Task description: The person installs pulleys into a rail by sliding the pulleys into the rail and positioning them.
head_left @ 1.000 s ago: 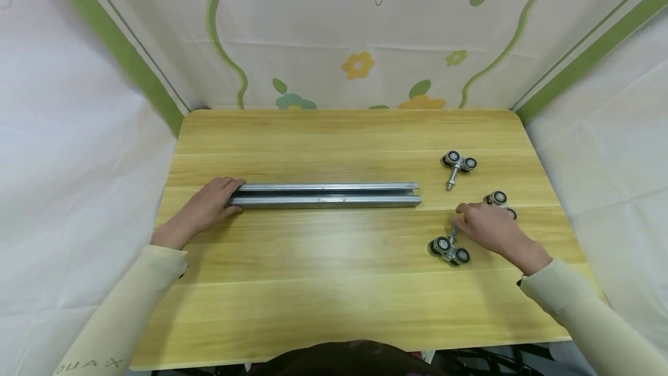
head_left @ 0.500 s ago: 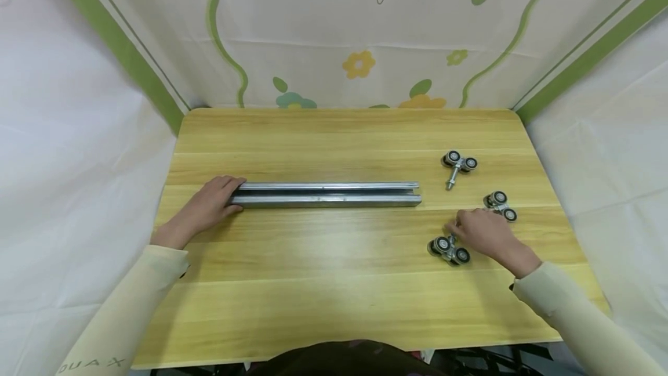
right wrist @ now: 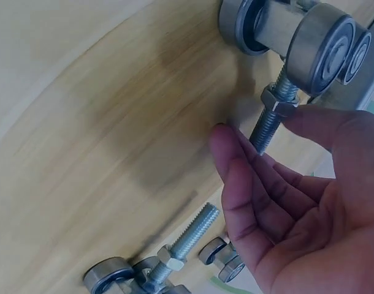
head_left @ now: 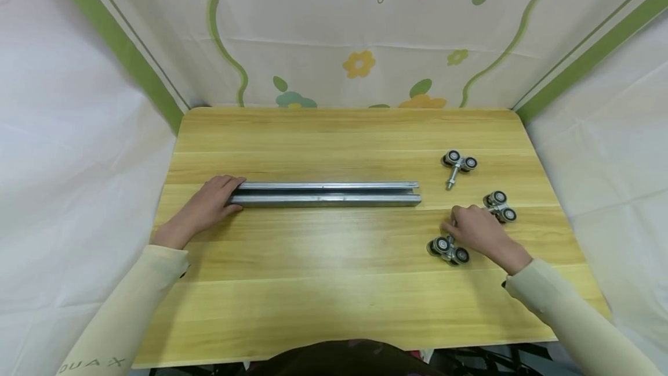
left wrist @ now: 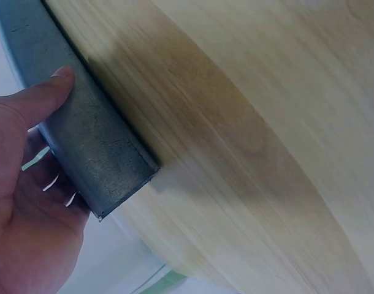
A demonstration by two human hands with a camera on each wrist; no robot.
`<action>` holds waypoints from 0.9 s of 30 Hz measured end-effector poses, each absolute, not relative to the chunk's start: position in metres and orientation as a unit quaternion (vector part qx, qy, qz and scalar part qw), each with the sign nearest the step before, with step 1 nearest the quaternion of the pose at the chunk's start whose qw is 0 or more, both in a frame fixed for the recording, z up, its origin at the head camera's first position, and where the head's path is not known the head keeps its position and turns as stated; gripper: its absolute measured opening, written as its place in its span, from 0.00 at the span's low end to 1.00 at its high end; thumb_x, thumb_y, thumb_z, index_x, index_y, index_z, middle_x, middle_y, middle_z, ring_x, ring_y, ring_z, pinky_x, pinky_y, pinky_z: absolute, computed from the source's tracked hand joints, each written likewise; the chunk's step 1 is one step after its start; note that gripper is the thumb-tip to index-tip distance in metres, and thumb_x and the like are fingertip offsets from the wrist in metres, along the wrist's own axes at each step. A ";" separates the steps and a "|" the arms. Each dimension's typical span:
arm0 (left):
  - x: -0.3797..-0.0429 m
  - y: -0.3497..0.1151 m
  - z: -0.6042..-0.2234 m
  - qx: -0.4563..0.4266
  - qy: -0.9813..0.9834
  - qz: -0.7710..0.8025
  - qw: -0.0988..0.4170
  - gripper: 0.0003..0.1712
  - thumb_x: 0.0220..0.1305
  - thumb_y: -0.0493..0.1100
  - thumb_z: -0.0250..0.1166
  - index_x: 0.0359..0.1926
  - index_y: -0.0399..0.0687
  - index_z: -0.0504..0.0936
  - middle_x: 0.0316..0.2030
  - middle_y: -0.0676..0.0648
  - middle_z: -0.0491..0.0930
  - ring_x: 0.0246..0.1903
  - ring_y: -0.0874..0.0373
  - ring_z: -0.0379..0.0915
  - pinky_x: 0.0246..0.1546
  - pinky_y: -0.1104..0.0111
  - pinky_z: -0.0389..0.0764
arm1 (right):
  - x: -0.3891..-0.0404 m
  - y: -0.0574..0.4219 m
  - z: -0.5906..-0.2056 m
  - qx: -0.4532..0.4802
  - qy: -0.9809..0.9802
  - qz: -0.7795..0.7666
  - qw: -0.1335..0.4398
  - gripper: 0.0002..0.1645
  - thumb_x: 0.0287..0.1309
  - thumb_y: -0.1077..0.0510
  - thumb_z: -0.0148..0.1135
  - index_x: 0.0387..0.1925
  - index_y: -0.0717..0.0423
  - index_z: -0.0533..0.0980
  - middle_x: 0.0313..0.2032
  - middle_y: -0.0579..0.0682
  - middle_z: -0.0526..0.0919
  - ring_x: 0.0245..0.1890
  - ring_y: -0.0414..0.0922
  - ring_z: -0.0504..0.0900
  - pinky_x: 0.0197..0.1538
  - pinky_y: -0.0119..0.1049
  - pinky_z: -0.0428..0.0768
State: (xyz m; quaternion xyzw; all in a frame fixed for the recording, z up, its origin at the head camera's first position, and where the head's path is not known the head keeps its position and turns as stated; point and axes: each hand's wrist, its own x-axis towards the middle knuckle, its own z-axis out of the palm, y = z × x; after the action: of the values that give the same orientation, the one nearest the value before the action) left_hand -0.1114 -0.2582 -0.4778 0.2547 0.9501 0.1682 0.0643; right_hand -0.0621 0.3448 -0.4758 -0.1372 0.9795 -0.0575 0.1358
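Observation:
A long galvanised C-channel rail (head_left: 326, 199) lies across the middle of the table. My left hand (head_left: 206, 208) grips its left end; the left wrist view has the thumb along one face of the rail (left wrist: 92, 141) and the fingers round the opposite side. At the right, my right hand (head_left: 480, 231) is at the bolt of the nearest roller trolley (head_left: 449, 250), which has black-rimmed wheels. In the right wrist view the thumb touches the nut (right wrist: 278, 101), while the curled fingers lie on the bolt's other side. The bolt's end is partly behind them.
One more roller trolley (head_left: 500, 206) lies just beyond the right hand, and another (head_left: 456, 166) is farther back. The wooden table (head_left: 313, 306) has a patterned cloth (head_left: 323, 22) behind it and white cloth at both sides.
My right hand has moved left and slightly nearer, onto the nearest trolley's bolt, uncovering the trolley at the far right. The left hand and rail keep their place.

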 end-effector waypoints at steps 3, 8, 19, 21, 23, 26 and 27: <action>-0.111 -0.258 -0.477 0.254 0.950 0.167 0.066 0.35 0.59 0.42 0.68 0.65 0.31 0.69 0.55 0.31 0.75 0.58 0.35 0.67 0.61 0.43 0.66 | -0.064 0.341 -0.476 -0.132 0.980 -0.072 0.133 0.17 0.60 0.49 0.62 0.22 0.53 0.72 0.13 0.44 0.70 0.11 0.40 0.66 0.15 0.35 0.64; -0.111 -0.258 -0.478 0.253 0.950 0.168 0.066 0.35 0.60 0.42 0.68 0.65 0.31 0.69 0.56 0.31 0.74 0.58 0.35 0.67 0.61 0.42 0.66 | -0.067 0.336 -0.476 -0.120 0.979 -0.089 0.136 0.18 0.58 0.53 0.62 0.16 0.49 0.69 0.10 0.42 0.67 0.10 0.39 0.64 0.14 0.34 0.62; -0.112 -0.258 -0.480 0.253 0.950 0.169 0.064 0.36 0.59 0.42 0.68 0.65 0.31 0.69 0.56 0.31 0.74 0.57 0.35 0.66 0.61 0.42 0.66 | -0.071 0.331 -0.476 -0.115 0.977 -0.137 0.113 0.11 0.53 0.59 0.61 0.31 0.64 0.83 0.12 0.43 0.74 0.12 0.39 0.67 0.14 0.34 0.66; -0.112 -0.258 -0.482 0.252 0.951 0.168 0.066 0.36 0.59 0.42 0.68 0.65 0.32 0.68 0.56 0.31 0.74 0.58 0.35 0.66 0.61 0.42 0.65 | -0.072 0.330 -0.475 -0.119 0.977 -0.142 0.107 0.11 0.53 0.60 0.61 0.32 0.64 0.84 0.14 0.44 0.76 0.12 0.39 0.67 0.14 0.34 0.67; -0.112 -0.258 -0.482 0.250 0.951 0.167 0.067 0.36 0.60 0.42 0.68 0.65 0.32 0.68 0.56 0.31 0.74 0.58 0.35 0.66 0.61 0.42 0.65 | -0.073 0.330 -0.474 -0.124 0.977 -0.145 0.100 0.11 0.53 0.60 0.62 0.32 0.64 0.84 0.15 0.45 0.78 0.12 0.39 0.67 0.15 0.34 0.67; -0.112 -0.259 -0.483 0.248 0.952 0.168 0.065 0.35 0.60 0.42 0.68 0.65 0.32 0.68 0.56 0.31 0.74 0.58 0.35 0.66 0.61 0.41 0.65 | -0.075 0.330 -0.473 -0.133 0.977 -0.146 0.080 0.10 0.54 0.60 0.62 0.31 0.64 0.84 0.17 0.47 0.81 0.12 0.38 0.68 0.16 0.34 0.70; -0.112 -0.258 -0.483 0.248 0.952 0.168 0.063 0.35 0.60 0.41 0.68 0.65 0.32 0.68 0.56 0.31 0.74 0.58 0.35 0.66 0.61 0.41 0.65 | -0.076 0.330 -0.472 -0.134 0.977 -0.146 0.074 0.10 0.55 0.60 0.62 0.31 0.64 0.84 0.18 0.48 0.81 0.12 0.38 0.68 0.17 0.34 0.71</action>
State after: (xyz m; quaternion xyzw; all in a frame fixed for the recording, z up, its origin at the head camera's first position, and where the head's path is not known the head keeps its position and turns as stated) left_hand -0.1115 -0.2584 -0.4833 0.2483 0.9518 0.1684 0.0633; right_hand -0.0761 0.3299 -0.4722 -0.1342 0.9773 -0.1459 0.0741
